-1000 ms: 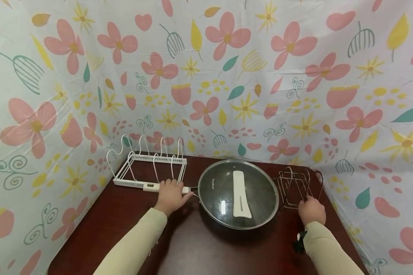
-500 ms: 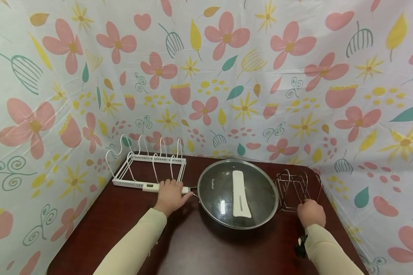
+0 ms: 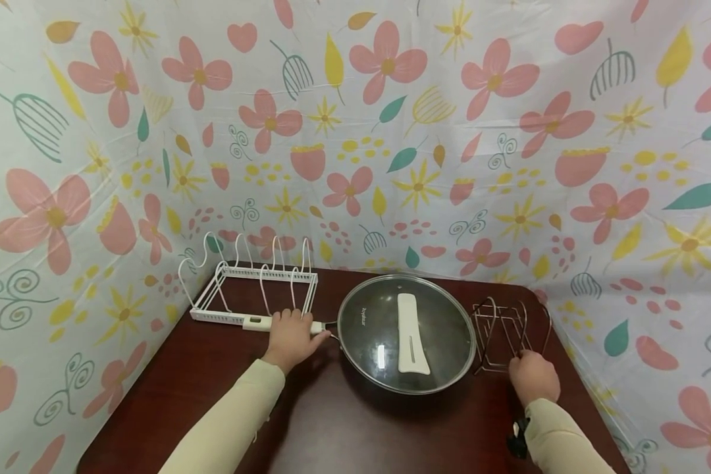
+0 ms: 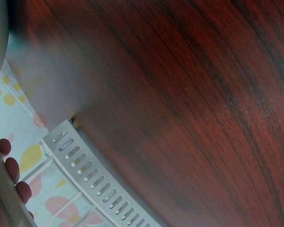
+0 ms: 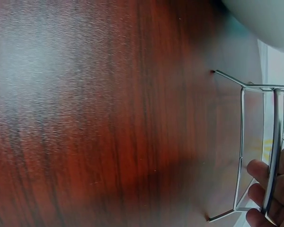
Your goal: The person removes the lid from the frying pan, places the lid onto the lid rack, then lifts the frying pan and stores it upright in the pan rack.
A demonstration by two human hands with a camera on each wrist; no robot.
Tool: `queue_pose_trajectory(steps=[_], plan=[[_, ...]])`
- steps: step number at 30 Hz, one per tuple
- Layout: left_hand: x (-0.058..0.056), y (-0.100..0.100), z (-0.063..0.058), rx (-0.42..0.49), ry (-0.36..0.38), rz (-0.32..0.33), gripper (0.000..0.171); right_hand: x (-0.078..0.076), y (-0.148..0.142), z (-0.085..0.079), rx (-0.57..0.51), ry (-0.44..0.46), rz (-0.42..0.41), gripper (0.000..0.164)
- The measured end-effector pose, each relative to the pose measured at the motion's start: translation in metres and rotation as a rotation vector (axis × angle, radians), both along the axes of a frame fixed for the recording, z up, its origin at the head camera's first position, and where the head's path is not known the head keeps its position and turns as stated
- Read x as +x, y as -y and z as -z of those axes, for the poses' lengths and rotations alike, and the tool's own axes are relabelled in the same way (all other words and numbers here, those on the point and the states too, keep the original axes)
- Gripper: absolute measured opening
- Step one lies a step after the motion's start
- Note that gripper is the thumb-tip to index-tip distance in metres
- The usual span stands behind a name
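Observation:
A pan with a glass lid [image 3: 373, 349] stands mid-table, a cream upright grip [image 3: 413, 332] on its lid. Its long cream handle [image 3: 257, 323] points left, and my left hand [image 3: 291, 338] grips it from above. Just behind the handle is a white wire rack [image 3: 216, 318] with tall loops; its slotted edge [image 4: 102, 182] shows in the left wrist view. To the right of the pan, my right hand [image 3: 534, 376] grips a metal wire rack [image 3: 493, 339] by its near side. In the right wrist view, fingers [image 5: 259, 172] curl round one wire loop [image 5: 276, 142].
All of it rests on a dark red-brown wooden table [image 3: 355, 434]. A white cloth [image 3: 385, 171] with printed flowers hangs behind and along both sides, close to the table's edges. The metal rack stands near the table's right edge.
The metal rack, in my right hand, has shifted slightly toward me and turned a little. My left hand stays on the pan handle. The whole head view has drifted slightly.

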State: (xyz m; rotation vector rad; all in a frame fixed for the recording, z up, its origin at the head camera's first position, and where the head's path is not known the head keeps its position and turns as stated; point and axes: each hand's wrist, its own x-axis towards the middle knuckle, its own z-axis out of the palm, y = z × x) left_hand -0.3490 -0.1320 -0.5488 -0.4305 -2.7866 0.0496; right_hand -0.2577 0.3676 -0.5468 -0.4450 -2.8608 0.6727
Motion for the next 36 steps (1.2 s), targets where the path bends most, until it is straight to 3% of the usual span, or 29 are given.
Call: queue_pose_trajectory(steps=[29,36], plan=[[0.000,0.000,0.000,0.014,-0.031,0.014,0.064,0.016,0.007,0.003,-0.015,0.065,0.024,0.045],[-0.001,0.001,0.002,0.005,-0.017,0.006,0.065,0.016,0.004,-0.002,0.004,0.120,-0.027,0.050]])
